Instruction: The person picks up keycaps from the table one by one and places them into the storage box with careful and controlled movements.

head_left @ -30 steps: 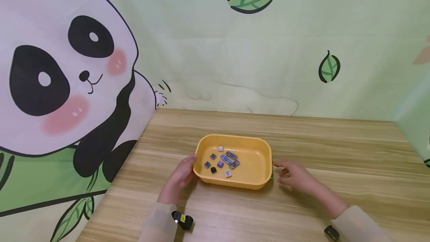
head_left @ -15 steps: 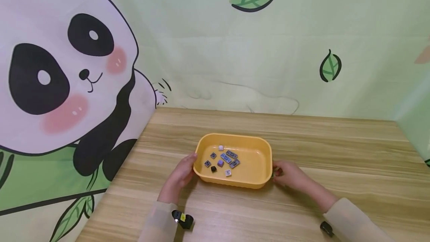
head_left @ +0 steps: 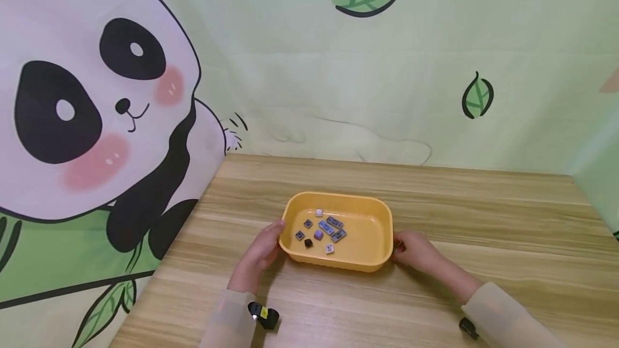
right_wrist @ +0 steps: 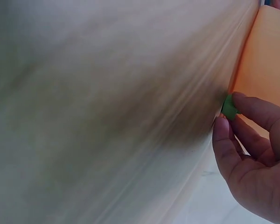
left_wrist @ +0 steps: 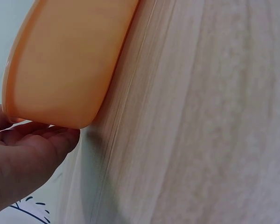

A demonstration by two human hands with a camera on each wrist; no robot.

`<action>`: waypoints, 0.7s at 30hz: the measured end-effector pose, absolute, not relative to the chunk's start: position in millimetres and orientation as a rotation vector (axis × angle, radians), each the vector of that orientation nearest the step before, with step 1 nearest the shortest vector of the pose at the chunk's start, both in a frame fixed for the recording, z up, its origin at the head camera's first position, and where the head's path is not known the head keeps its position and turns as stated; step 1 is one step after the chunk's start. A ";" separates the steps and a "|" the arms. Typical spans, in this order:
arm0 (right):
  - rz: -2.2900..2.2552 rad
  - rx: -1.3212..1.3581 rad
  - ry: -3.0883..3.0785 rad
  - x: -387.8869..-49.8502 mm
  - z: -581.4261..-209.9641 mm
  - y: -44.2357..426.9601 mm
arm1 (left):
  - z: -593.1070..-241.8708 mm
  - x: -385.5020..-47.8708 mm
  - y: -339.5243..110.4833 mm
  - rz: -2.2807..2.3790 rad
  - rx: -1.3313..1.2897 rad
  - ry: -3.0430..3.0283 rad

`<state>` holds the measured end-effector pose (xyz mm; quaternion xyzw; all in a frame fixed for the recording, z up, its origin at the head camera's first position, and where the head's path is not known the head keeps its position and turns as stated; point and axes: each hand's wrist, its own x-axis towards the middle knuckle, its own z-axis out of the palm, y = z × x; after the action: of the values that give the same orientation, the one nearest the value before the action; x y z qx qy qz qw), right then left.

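Note:
A yellow plastic tray (head_left: 365, 230) stands on the wooden table, holding several small pieces. Among them are a blue piece (head_left: 326, 227), a purple piece (head_left: 318, 235), a black piece (head_left: 308, 243) and a white piece (head_left: 329, 248). My left hand (head_left: 259, 254) holds the tray's left end, thumb by the rim and fingers against the outer wall. Beside the tray's right end, my right hand (head_left: 418, 251) pinches a small green piece (right_wrist: 229, 108) between thumb and fingers, low by the outer wall. Its exact shape is partly covered by the fingers.
The wooden table (head_left: 483, 214) reaches back to a pale green cloth backdrop (head_left: 300, 69) with a panda and leaves printed on it. A black wrist camera (head_left: 265, 316) sits at the left sleeve, another camera (head_left: 468, 328) at the right.
My right hand has moved left to the tray's right end, and its fingers have closed on the green piece there. The left hand and the tray stay in place.

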<state>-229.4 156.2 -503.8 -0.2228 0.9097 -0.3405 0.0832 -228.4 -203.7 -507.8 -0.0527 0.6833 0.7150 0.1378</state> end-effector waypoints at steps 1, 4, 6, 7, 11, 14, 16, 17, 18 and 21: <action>-1.009 -0.680 2.724 -230.1 -504.2 155.9 | -508.0 -228.8 -203.8 2.070 -0.152 1.976; -0.990 -0.726 2.742 -231.6 -504.6 155.9 | -508.7 -230.3 -204.0 2.078 -0.145 1.976; -0.988 -0.735 2.741 -232.3 -504.9 155.9 | -508.7 -230.9 -204.0 2.080 -0.141 1.976; -0.987 -0.739 2.742 -232.4 -504.7 155.8 | -508.8 -231.0 -204.0 2.081 -0.140 1.976; -0.976 -0.748 2.749 -232.8 -504.3 156.1 | -508.4 -231.2 -203.8 2.081 -0.141 1.975; -0.961 -0.755 2.758 -232.4 -503.3 156.6 | -508.1 -230.9 -204.0 2.080 -0.141 1.972; -0.965 -0.757 2.752 -231.6 -502.3 157.3 | -508.1 -230.8 -204.1 2.080 -0.140 1.969; -0.972 -0.750 2.743 -231.0 -501.5 157.9 | -508.1 -230.4 -204.3 2.077 -0.138 1.971; -0.979 -0.743 2.733 -230.6 -500.3 158.9 | -507.8 -230.1 -204.4 2.076 -0.137 1.969; -1.013 -0.711 2.688 -230.0 -496.0 162.8 | -508.2 -229.2 -204.7 2.078 -0.132 1.966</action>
<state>-230.0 162.8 -496.0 -0.2391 0.9046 -0.3409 0.0909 -229.2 -204.7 -508.2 -0.0458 0.6799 0.7187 0.1384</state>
